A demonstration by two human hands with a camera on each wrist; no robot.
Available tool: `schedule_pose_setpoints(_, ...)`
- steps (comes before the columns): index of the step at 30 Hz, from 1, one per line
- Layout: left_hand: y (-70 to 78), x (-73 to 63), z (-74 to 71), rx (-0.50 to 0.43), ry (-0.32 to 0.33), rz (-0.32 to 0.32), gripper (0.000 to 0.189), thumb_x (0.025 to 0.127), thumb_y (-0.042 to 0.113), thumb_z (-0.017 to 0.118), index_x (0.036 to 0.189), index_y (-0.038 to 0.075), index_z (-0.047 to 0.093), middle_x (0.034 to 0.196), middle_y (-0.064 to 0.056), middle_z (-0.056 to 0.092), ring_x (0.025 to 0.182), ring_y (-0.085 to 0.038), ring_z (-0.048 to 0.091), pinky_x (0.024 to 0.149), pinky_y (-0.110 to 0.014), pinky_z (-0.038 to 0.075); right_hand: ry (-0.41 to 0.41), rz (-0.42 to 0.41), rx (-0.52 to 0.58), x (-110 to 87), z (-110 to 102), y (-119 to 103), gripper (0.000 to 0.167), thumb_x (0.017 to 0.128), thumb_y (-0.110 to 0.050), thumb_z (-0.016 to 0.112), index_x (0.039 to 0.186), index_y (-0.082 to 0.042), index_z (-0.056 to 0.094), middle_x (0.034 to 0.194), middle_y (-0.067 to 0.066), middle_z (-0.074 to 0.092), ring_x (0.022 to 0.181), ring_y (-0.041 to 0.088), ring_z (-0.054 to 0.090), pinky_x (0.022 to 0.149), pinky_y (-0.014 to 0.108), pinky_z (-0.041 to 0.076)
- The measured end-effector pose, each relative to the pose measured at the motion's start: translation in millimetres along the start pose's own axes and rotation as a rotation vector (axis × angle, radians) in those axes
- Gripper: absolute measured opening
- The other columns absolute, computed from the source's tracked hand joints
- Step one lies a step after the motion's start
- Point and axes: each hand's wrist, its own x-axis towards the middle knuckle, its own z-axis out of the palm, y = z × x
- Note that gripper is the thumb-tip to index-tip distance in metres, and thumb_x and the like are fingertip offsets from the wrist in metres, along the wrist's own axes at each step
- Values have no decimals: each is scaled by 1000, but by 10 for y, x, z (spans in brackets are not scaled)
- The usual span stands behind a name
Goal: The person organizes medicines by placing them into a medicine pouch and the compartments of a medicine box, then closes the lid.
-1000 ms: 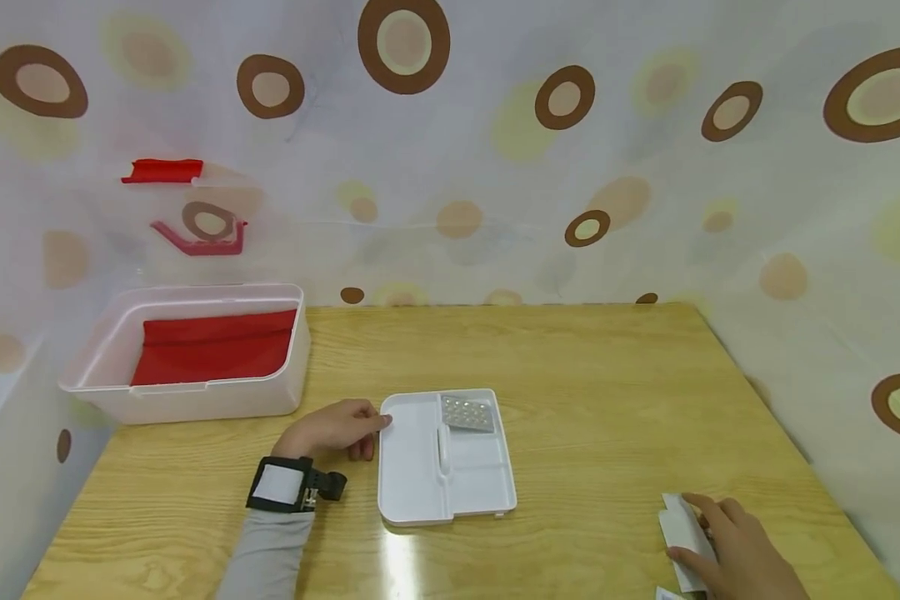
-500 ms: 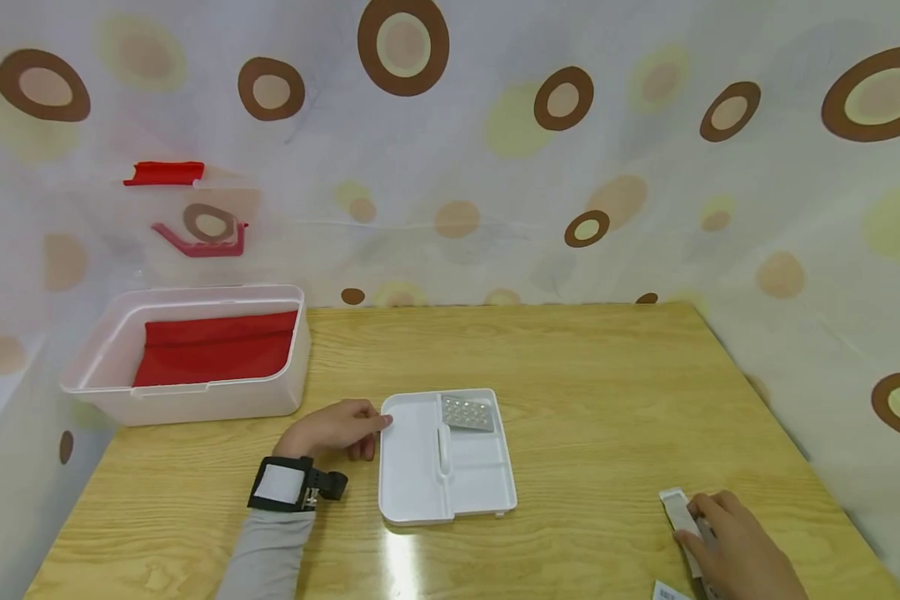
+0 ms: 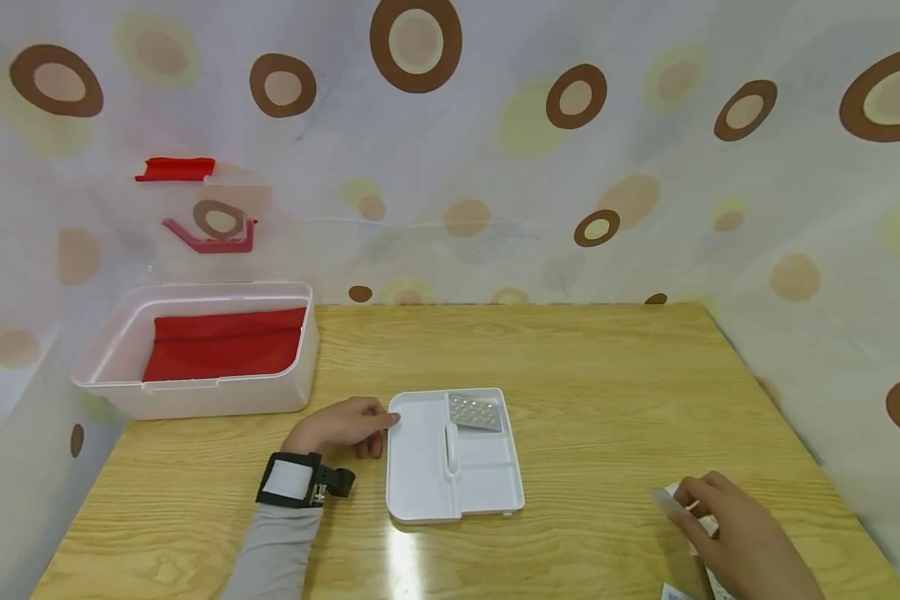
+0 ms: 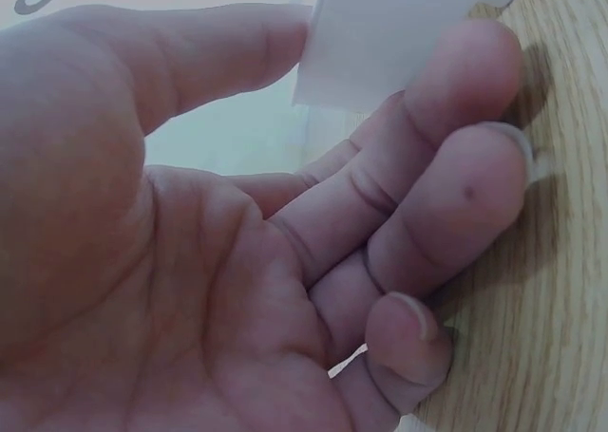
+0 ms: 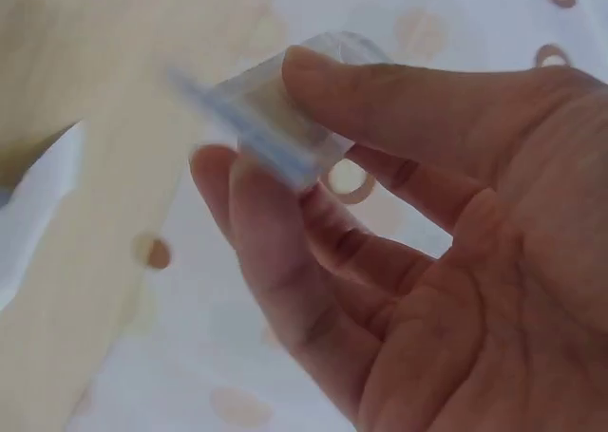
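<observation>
A white compartment tray (image 3: 420, 467) lies flat on the table, with a silver blister pack of pills (image 3: 475, 413) in its upper right compartment. My left hand (image 3: 351, 425) holds the tray's left edge, thumb at the rim; in the left wrist view the other fingers curl beside the tray, close to the wood. At the lower right, my right hand (image 3: 750, 533) pinches a small flat translucent packet (image 5: 271, 119) with a blue edge between thumb and fingers. Beneath that hand lie white packets (image 3: 720, 588), mostly hidden.
A translucent white box (image 3: 225, 398) with a red lining (image 3: 228, 346) stands at the back left. Behind it, a clear lid with a red handle (image 3: 221, 245) leans at the patterned curtain. Part of a printed white card (image 3: 673, 593) shows at the bottom edge.
My right hand has lifted a small packet off the white packets at the lower right and now holds it tilted up. The left hand stays on the tray.
</observation>
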Motion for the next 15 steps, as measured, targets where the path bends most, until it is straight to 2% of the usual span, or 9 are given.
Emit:
schedule_pose_setpoints(5,1,-4,-10,-7,11,13,30,104,32,56,95,4,61,73,-6,67,64,-18,60,66,-29,48,94,-25,15,83,-66,-491,6,92,-24,76,89,-26,71,90,-15,66,75,7,65,62,27,51)
schedule_pose_setpoints(8,9,-6,-6,-14,13,13,29,104,32,57,95,4,62,73,-7,67,64,-18,60,67,-28,48,127,-62,21,176,-54,-762,4,90,-24,78,92,-27,77,93,-16,70,71,4,61,60,27,49)
schedule_pose_setpoints(10,16,-12,-2,-13,7,14,29,104,32,57,95,4,62,74,-7,67,64,-18,60,67,-28,48,145,-99,50,244,-11,-933,9,90,-19,78,95,-26,79,93,-14,72,69,3,61,60,24,50)
schedule_pose_setpoints(15,35,-42,0,-19,2,7,30,104,32,56,96,4,61,75,-8,67,66,-19,60,67,-28,48,204,-206,156,408,160,-1310,17,88,-6,77,98,-19,80,93,-8,74,78,7,69,68,27,57)
